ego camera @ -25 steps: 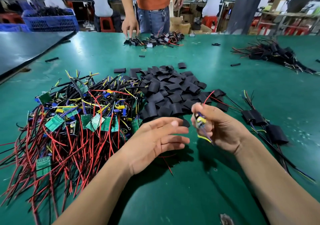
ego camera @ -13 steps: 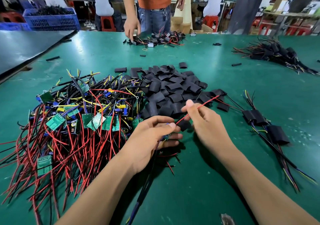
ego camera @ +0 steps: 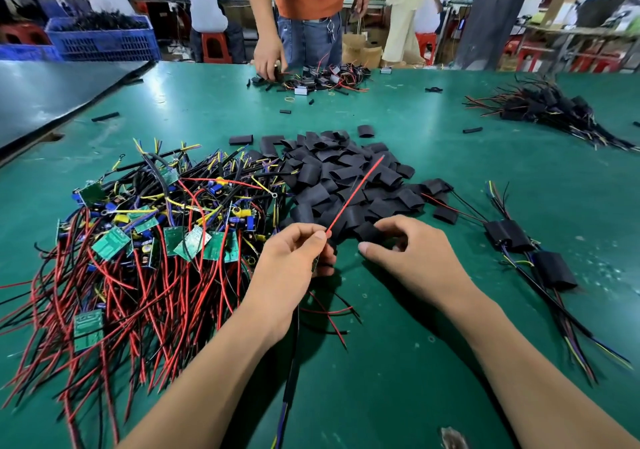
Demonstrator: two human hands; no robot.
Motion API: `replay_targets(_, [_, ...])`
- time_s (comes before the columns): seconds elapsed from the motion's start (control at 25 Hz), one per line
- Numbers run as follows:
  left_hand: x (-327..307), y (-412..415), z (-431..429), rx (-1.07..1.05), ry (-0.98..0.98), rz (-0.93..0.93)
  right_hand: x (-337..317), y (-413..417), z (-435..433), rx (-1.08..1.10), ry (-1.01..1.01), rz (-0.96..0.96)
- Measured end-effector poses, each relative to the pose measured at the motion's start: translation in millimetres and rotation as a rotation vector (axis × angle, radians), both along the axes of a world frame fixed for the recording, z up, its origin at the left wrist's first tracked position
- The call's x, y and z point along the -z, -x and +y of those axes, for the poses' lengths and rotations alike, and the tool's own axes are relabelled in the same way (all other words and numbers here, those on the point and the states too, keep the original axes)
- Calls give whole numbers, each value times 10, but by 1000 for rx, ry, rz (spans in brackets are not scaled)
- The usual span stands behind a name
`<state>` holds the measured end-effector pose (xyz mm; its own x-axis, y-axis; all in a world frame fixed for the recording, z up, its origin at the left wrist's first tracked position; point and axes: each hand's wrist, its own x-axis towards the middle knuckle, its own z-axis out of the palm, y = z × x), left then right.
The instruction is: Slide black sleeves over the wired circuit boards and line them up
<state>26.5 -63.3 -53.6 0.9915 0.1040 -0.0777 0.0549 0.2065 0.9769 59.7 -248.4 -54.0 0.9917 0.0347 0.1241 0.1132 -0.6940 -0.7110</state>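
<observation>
- Red wire sticks up from my left hand, pinched between thumb and finger so its tip is easy to thread.
- My right hand curls its fingers on one black sleeve at the near edge of the sleeve pile, I think to grab it.
- Sleeved boards lie apart on the right.

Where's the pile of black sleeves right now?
Head view: the sleeve pile lies centre on the green table, just beyond the right hand, right of the wired circuit board heap.
</observation>
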Motion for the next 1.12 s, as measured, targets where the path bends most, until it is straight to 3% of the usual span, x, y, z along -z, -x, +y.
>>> replay_targets(0.12, [19,-9,9,-26,-63,-17,-63,57,32,-71,-193,-41])
replay_targets(0.32, [37,6,-3,-8,-189,-32,-52,145,202,-199,-272,-101])
replay_targets(0.4, [5,2,10,13,-109,5,-60,118,195,-248,-429,-1])
replay_targets(0.48, [-43,-4,29,91,96,62,-90,82,152,-355,-636,146])
replay_targets(0.56, [-90,13,39,217,244,121,-101,80,133,-456,-733,231])
replay_targets(0.64, [-116,33,32,319,270,145,-91,97,143,-491,-794,273])
replay_targets(0.92, [-102,79,-16,220,10,91,-145,49,112,-308,-1052,241])
replay_targets(1.12, [-102,93,2,137,-119,-61,-167,-14,81,-160,-1227,210])
